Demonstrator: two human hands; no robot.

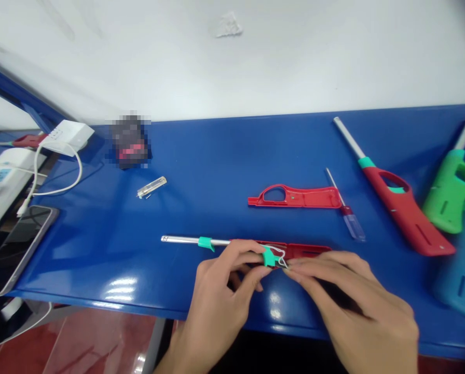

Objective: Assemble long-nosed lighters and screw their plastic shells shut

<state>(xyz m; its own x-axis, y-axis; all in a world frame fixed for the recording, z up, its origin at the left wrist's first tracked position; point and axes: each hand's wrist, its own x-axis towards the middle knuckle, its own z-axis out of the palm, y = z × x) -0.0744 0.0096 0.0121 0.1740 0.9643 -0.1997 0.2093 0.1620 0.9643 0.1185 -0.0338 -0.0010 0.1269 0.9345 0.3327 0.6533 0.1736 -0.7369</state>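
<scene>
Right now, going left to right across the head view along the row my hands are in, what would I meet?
Dark-screened rectangular smartphone, slim silver metal tube with a teal collar, left hand, small teal plastic piece, right hand, long red plastic lighter, blue plastic lighter.

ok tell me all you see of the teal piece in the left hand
The teal piece is small, blocky and plastic-looking, partly covered by fingers. The left hand pinches it between thumb and fingers over or just before the red shell. A thin white wire loops at its right; whether the two join is unclear. Its tilt is hard to tell.
</scene>
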